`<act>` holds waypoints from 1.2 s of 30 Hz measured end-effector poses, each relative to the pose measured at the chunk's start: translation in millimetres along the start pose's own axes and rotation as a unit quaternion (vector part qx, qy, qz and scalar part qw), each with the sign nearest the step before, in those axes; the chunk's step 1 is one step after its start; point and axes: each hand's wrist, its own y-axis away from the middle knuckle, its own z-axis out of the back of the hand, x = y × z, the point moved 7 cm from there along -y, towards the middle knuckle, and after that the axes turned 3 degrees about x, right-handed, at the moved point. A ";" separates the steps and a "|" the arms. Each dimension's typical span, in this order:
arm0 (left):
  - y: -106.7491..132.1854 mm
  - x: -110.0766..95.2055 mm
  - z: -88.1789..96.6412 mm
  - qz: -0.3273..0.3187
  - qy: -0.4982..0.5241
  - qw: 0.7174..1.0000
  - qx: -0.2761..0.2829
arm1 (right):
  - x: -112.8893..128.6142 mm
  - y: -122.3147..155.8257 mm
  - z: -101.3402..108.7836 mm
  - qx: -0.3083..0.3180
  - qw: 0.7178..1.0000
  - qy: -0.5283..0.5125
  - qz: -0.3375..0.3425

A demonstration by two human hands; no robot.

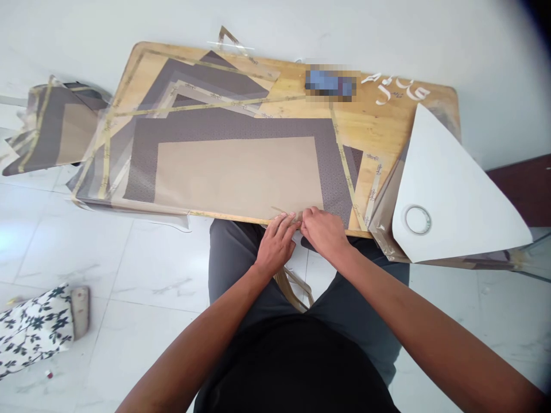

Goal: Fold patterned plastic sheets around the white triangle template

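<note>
A beige sheet with a dark brown patterned border (236,169) lies along the near edge of the wooden table (370,109). My left hand (276,244) rests at the sheet's near edge, fingers stretched forward with their tips on it. Close beside it, my right hand (323,232) is closed in a pinch at the same edge. Whatever sits between its fingers is hidden. A thin brownish sliver (282,211) shows just above my left fingertips. Clear plastic film with yellow printed tape strips (342,155) surrounds the sheet.
More dark sheets (232,77) and film lie behind. A blurred blue object (330,84) and white curled tape pieces (396,86) are at the back. On the right, a tape roll (418,220) sits on a white panel (456,189). Stacked sheets (64,123) stand left; a floral cushion (38,330) lies lower left.
</note>
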 end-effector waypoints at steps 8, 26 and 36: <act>0.4 0.3 -0.8 -0.002 -0.001 1.000 -0.001 | -0.4 -7.4 -0.2 -0.021 1.000 -0.005 0.010; 0.5 -0.8 -0.9 0.003 -0.001 1.000 0.007 | -28.8 8.8 -28.1 -0.132 0.978 -0.142 -0.077; 1.6 -0.3 -1.2 -0.001 -0.009 1.000 0.000 | -101.8 73.6 -52.8 -0.266 0.596 -0.725 -0.222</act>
